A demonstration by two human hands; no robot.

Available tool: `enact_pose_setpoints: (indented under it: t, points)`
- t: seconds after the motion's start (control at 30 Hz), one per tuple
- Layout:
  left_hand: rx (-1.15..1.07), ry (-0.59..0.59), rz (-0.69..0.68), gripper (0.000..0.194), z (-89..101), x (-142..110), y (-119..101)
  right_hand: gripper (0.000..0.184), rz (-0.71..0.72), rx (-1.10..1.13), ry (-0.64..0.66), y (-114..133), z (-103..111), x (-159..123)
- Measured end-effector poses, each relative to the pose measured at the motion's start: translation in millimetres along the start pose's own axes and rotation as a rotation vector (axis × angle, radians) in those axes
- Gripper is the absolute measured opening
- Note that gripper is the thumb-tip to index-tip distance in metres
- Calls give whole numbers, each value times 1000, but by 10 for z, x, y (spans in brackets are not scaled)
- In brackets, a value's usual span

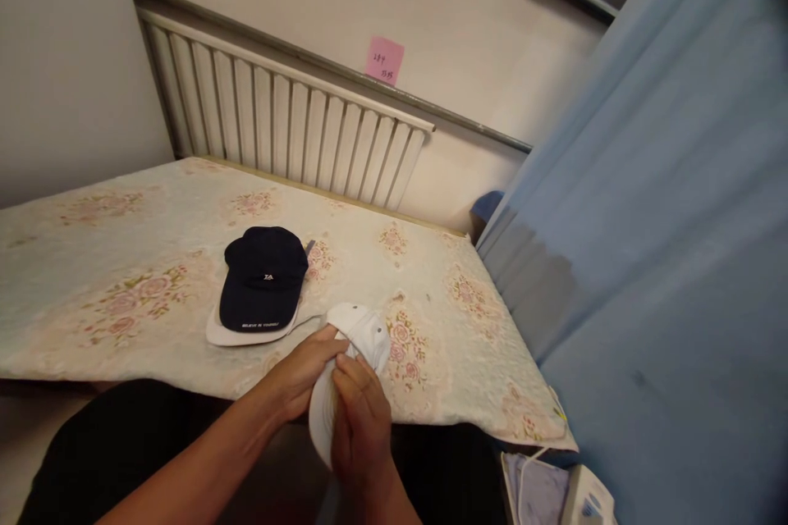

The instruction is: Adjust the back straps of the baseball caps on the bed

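A white baseball cap (pixel 363 328) is held between my two hands at the front edge of the bed, its brim pointing down toward me. My left hand (pixel 311 365) grips the cap from the left side, with some fingers hidden inside or behind it. On the right, my right hand (pixel 363 414) closes over the cap near where brim and crown meet. To the left lies a dark navy cap (pixel 264 275) with a small logo and white lettering on its brim. Under it shows the pale brim (pixel 246 336) of another cap.
The bed (pixel 153 230) has a floral cover. A white radiator (pixel 283 115) stands behind it, with a pink note (pixel 385 60) on the wall above. A blue curtain (pixel 652 221) hangs along the right. A white box (pixel 588 499) sits at the lower right.
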State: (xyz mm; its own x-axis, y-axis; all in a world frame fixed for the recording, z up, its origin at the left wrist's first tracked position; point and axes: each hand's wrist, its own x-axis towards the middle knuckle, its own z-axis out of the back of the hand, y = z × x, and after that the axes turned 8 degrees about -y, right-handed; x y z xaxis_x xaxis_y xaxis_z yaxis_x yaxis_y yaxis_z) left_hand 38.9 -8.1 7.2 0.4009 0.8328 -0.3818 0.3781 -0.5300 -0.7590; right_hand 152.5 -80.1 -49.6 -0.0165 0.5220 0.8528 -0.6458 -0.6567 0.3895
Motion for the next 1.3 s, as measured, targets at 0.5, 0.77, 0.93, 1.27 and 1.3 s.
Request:
enact_pose_setpoints:
  t: [0.5, 0.77, 0.93, 1.27, 1.3]
  points:
    - [-59, 44, 98, 15, -6, 59, 82, 49, -76, -88, -38, -15, 77, 19]
    - [-93, 93, 354, 17, -163, 7, 166, 48, -20, -115, 56, -29, 81, 114]
    - [44, 111, 149, 17, -186, -3, 205, 41, -137, -226, -36, -255, 90, 83]
    - [196, 59, 26, 36, -249, -6, 71, 33, -484, -195, -187, -287, 196, 105]
    - [184, 61, 12, 36, -259, 0, 64, 34, -429, -194, -207, -242, 197, 115]
